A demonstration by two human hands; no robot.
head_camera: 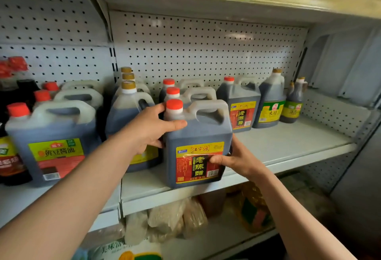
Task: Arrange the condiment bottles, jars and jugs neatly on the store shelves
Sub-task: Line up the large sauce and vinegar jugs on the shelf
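Note:
A dark vinegar jug (198,136) with a red cap and a red-and-yellow label stands at the front of the white shelf (288,146). My left hand (148,129) grips its upper left shoulder, thumb across the front below the cap. My right hand (237,160) holds its lower right corner, thumb pressed on the label. Two like jugs (175,92) stand in a row right behind it. Another of the same kind (241,107) stands to the right, apart. Left of my left hand is a row of gold-capped jugs (127,105).
Soy sauce jugs (53,136) with red caps fill the left shelf bay, with dark bottles (12,156) at the far left. A round green-labelled jug (272,103) and a small bottle (294,103) stand at the back right. Bags (169,218) lie on the shelf below.

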